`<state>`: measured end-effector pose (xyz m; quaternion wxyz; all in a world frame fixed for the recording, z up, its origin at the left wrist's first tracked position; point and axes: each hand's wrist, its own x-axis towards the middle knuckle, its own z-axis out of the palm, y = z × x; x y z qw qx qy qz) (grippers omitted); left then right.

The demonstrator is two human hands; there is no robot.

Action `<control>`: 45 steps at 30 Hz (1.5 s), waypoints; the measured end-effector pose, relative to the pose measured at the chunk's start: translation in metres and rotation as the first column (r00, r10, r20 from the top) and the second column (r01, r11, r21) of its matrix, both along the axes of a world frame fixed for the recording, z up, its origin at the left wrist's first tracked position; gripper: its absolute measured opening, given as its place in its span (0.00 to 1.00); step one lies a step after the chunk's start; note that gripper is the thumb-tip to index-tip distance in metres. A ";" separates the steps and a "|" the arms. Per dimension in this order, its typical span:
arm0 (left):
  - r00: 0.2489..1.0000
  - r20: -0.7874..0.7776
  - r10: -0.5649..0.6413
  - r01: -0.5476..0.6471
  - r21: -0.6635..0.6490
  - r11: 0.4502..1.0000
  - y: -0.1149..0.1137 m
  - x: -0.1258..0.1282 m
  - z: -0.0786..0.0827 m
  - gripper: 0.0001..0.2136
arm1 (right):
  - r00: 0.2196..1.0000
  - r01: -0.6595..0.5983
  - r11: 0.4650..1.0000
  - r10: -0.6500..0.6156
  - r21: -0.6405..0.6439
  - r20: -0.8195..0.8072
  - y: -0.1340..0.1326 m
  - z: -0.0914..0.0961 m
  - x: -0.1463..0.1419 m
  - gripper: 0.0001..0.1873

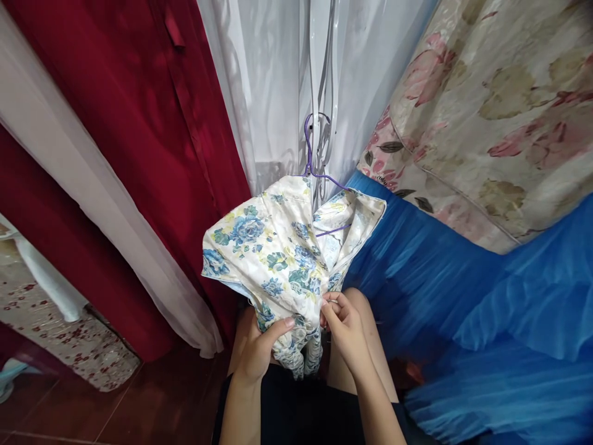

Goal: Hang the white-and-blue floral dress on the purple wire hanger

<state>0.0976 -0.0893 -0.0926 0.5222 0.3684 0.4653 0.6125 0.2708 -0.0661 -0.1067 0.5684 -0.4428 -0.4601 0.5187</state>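
A white garment with blue and yellow flowers [278, 253] hangs in front of me on a purple hanger [308, 148]. The hanger's hook is caught on white metal scrollwork [314, 74]. My left hand [259, 346] grips the garment's gathered lower left side, thumb on top, its other fingers behind the cloth. With bent fingers, my right hand [341, 324] pinches the front edge near the waist. The neckline gapes to the right, and the hanger's lower bar shows through it. Bunched cloth hangs down between my knees.
Dark red cloth [115, 123] and a pale sheer strip [106, 210] hang at left. Blue ruffled fabric [440, 296] and a rose-patterned cloth [486, 123] fill the right side. White drapery [273, 80] hangs behind the scrollwork. Reddish floor tiles [130, 402] show at lower left.
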 end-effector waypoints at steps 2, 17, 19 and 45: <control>1.000 0.026 0.014 -0.015 0.046 0.999 -0.002 0.001 0.005 0.29 | 1.000 0.013 1.000 -0.013 -0.007 -0.015 0.000 0.000 -0.001 0.16; 0.880 0.456 -0.132 0.180 -0.062 0.982 -0.011 0.008 0.004 0.28 | 0.996 -0.009 0.999 0.013 0.049 -0.083 -0.006 0.007 -0.012 0.13; 0.892 0.435 -0.119 0.156 -0.050 0.987 -0.010 0.007 0.003 0.28 | 0.998 -0.007 1.000 0.008 0.026 -0.067 -0.007 0.010 -0.010 0.14; 0.937 0.350 -0.025 0.062 -0.095 0.994 0.000 0.008 0.005 0.23 | 0.993 0.005 0.998 -0.012 -0.057 -0.115 -0.012 0.011 -0.003 0.13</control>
